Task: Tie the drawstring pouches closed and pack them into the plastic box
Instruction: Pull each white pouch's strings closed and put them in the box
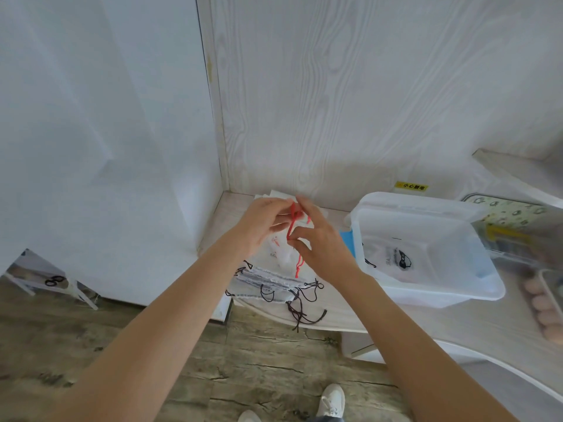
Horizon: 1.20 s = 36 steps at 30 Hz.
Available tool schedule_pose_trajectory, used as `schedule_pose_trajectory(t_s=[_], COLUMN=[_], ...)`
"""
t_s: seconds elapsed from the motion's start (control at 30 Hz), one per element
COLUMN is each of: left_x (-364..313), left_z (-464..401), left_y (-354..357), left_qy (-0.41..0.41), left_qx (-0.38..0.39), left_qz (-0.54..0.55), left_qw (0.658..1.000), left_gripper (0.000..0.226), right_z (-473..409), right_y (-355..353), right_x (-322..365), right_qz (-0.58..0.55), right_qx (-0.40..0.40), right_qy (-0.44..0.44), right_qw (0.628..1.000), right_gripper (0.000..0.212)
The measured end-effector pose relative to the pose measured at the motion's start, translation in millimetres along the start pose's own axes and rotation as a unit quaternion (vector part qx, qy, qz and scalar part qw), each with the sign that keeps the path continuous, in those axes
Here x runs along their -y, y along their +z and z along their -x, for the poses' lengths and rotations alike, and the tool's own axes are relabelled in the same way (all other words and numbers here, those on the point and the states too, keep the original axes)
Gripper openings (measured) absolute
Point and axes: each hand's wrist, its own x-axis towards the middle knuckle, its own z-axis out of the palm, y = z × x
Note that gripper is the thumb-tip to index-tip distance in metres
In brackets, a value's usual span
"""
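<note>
I hold a small white pouch (281,254) with red print above the table corner. Its red drawstring (292,222) runs between my hands. My left hand (263,222) pinches the upper part of the cord, and my right hand (316,243) pinches the cord lower down; a loose red end dangles below. Under my hands lies a pile of white pouches with dark drawstrings (274,283). To the right stands the clear plastic box (457,287), with one white pouch with a black print (396,260) lying flat inside.
The white wood-grain table (411,324) has a curved front edge; a wall panel closes the left side. The box lid (405,202) leans behind the box. An egg tray (545,309) and a patterned container (511,214) sit at the far right. A blue object (347,242) lies beside the box.
</note>
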Motion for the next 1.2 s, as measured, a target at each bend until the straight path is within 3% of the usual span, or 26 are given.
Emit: schedule_pose_trajectory(t_s=[0.17, 0.27, 0.33, 0.5, 0.63, 0.67, 0.73, 0.8, 0.83, 0.93, 1.0, 1.07, 1.1, 1.2], left_x=[-18, -26, -29, -31, -26, -24, -22, -21, -21, -23, -26, -28, -28, -25], left_z=[0, -1, 0, 5, 3, 2, -1, -4, -6, -10, -9, -8, -8, -8], left_y=[-5, -3, 1, 8, 2, -1, -6, -13, -16, -26, -30, -32, -33, -27], left_qy=[-0.021, -0.013, 0.018, 0.158, 0.232, 0.242, 0.235, 0.224, 0.218, 0.168, 0.116, 0.069, 0.054, 0.062], left_qx=[0.023, 0.040, 0.049, 0.040, -0.023, -0.038, -0.075, -0.103, -0.107, -0.068, -0.038, -0.039, -0.045, -0.075], left_qz=[-0.212, -0.327, -0.405, -0.591, -0.759, -0.779, -0.789, -0.770, -0.747, -0.594, -0.462, -0.298, -0.233, -0.174], left_qw=[0.977, 0.944, 0.913, 0.790, 0.608, 0.577, 0.562, 0.589, 0.619, 0.784, 0.878, 0.951, 0.970, 0.980], left_gripper=[0.021, 0.038, 0.026, 0.034, 0.035, 0.034, 0.026, 0.017, 0.013, 0.014, 0.017, 0.018, 0.018, 0.022], right_z=[3, 3, 1, -4, -4, -5, -7, -9, -10, -13, -15, -16, -16, -15], right_y=[5, 12, 16, 21, 19, 18, 15, 12, 11, 8, 6, 4, 3, 1], right_x=[-2, -1, -1, -3, -5, -6, -6, -7, -7, -11, -12, -11, -10, -12], right_qz=[0.015, 0.000, -0.035, -0.150, -0.144, -0.124, -0.088, -0.062, -0.055, -0.047, -0.064, -0.100, -0.107, -0.117], right_qx=[0.011, -0.012, -0.038, -0.050, -0.055, -0.049, -0.030, -0.015, -0.009, 0.000, -0.009, -0.024, -0.024, -0.016], right_qy=[-0.009, 0.013, 0.052, 0.156, 0.172, 0.168, 0.161, 0.156, 0.155, 0.157, 0.164, 0.178, 0.185, 0.204], right_qw=[1.000, 1.000, 0.997, 0.975, 0.973, 0.977, 0.983, 0.986, 0.986, 0.986, 0.984, 0.979, 0.977, 0.972], right_gripper=[0.008, 0.007, 0.007, 0.009, 0.008, 0.009, 0.012, 0.015, 0.016, 0.017, 0.018, 0.021, 0.023, 0.021])
